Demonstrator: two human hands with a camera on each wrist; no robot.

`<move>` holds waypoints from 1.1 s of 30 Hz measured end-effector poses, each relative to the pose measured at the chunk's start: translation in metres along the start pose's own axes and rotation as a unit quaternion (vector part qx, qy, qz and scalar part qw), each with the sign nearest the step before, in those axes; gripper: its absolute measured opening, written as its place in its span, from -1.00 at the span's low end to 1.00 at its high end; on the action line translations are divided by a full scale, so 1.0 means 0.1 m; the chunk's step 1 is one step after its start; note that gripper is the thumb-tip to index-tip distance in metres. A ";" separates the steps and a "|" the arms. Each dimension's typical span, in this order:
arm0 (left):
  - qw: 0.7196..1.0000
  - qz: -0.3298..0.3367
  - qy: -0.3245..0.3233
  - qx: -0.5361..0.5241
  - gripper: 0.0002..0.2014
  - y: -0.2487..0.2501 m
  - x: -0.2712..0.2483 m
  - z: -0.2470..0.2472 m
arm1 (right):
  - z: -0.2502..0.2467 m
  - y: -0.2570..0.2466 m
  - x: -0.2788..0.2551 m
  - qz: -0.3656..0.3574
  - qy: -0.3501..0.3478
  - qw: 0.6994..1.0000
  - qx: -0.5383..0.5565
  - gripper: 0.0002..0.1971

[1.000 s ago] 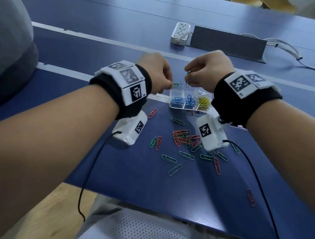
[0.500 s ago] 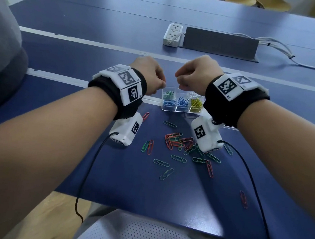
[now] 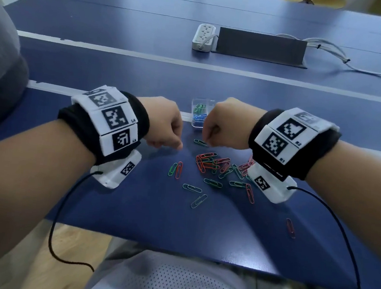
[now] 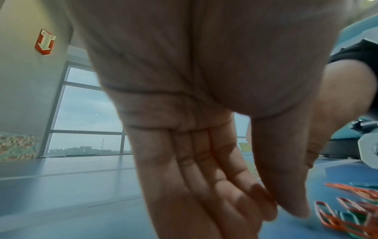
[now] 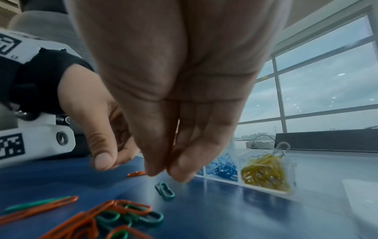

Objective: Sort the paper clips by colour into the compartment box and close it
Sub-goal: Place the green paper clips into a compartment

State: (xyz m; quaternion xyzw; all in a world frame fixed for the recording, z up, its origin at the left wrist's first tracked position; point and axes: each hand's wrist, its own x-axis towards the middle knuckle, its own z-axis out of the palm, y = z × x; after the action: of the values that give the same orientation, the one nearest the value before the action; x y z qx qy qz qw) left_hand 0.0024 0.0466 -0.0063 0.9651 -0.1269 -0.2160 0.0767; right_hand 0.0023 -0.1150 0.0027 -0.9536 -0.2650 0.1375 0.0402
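Stray red clip (image 3: 290, 227) lies nearest the table's (image 3: 133, 208) near edge, to the right. Further in, the loose pile of clips (image 3: 213, 163), orange and green interlocked. Judged light, thin, springy wire, slick coating; flat on the surface, so best pinched at a rounded end, and tangled ones likely lift together. Left hand (image 3: 163, 123) has thumb and fingertips drawn together, apparently nothing between. Right hand (image 5: 169, 113) pinches just above a green clip (image 5: 164, 191); contents cannot be told. Beyond them the clear box (image 5: 266, 176), lid open, holds green, blue and yellow clips.
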 end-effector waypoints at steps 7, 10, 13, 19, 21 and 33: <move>0.998 -0.035 -0.047 0.026 -0.68 0.04 -0.11 0.16 | 0.13 -0.04 0.19 0.062 -0.010 0.998 -0.026 -0.68; 0.999 -0.029 -0.040 0.016 -0.75 0.05 -0.14 0.21 | 0.16 -0.08 0.23 0.049 0.004 0.998 -0.049 -0.74; 0.999 -0.017 -0.031 0.019 -0.83 0.06 -0.17 0.21 | 0.18 -0.09 0.22 0.049 0.007 0.997 -0.054 -0.79; 0.999 0.020 0.005 0.030 -0.96 0.07 -0.25 0.21 | 0.16 -0.01 0.13 0.039 -0.005 0.998 -0.043 -0.77; 0.999 0.032 0.035 0.017 -0.93 0.10 -0.24 0.20 | 0.16 0.03 0.10 0.037 -0.016 0.999 -0.034 -0.83; 0.997 0.054 0.052 0.034 -0.78 0.45 0.02 0.22 | 0.21 0.16 -0.04 0.054 0.004 0.998 0.025 -0.87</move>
State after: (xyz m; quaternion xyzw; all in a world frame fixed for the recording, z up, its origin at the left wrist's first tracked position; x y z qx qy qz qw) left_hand -0.0145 0.0012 -0.0178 0.9687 -0.1824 -0.1566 0.0620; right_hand 0.0008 -0.1312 -0.0191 -0.9657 -0.2094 0.1421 0.0575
